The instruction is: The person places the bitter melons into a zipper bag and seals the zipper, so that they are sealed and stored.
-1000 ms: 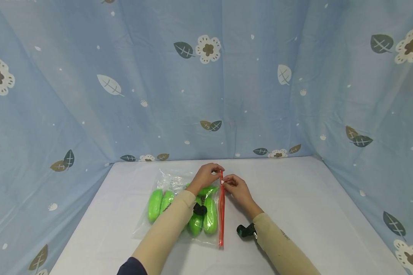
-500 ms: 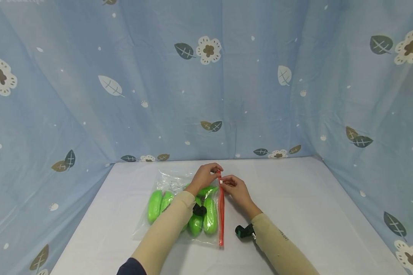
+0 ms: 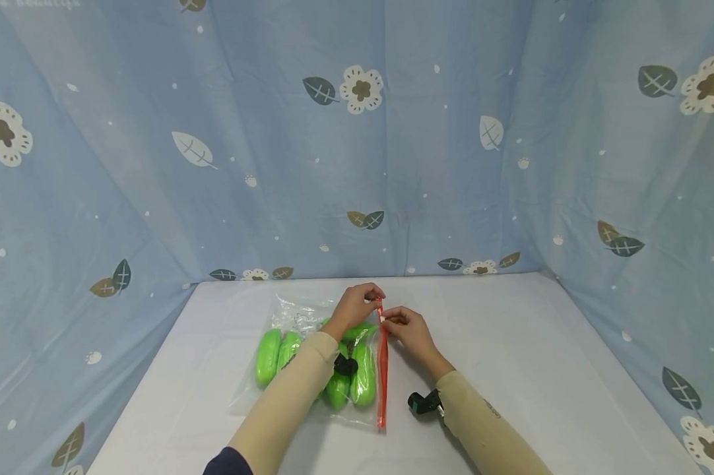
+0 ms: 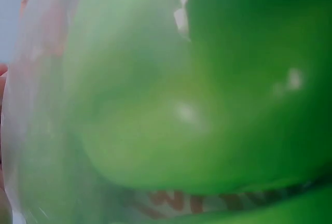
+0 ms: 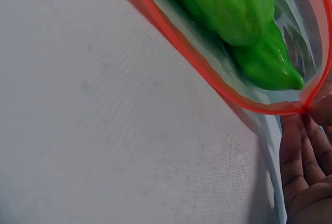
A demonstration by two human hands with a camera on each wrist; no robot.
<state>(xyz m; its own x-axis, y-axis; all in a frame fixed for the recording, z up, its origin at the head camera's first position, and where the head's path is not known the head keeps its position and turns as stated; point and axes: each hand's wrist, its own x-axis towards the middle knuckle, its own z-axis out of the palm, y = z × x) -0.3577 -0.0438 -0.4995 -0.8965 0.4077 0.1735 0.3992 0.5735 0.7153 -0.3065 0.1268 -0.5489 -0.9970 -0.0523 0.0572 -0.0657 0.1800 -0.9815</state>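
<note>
A clear zip bag [image 3: 309,316] with a red zip strip [image 3: 383,369] lies on the table, holding several long, glossy green pieces shaped like gourds or cucumbers [image 3: 363,375]. My left hand [image 3: 354,307] pinches the strip's far end. Just nearer along it, my right hand [image 3: 412,330] pinches the strip at a small white slider. In the right wrist view, the red lips [image 5: 207,76] spread apart below that pinch, with green pieces [image 5: 264,58] visible inside, and my right hand's fingers [image 5: 293,146] show at the right. A green piece [image 4: 171,110] fills the left wrist view through the plastic.
The white tabletop [image 3: 499,343] stretches to the right of the bag. A blue patterned curtain [image 3: 428,165] hangs along the back and sides. Dark wrist cameras [image 3: 425,402] sit at both wrists; the left one rests over the bag.
My right hand has slid slightly nearer along the red strip, with the white slider. The strip's far end has shifted a little left. My left hand stays nearly still.
</note>
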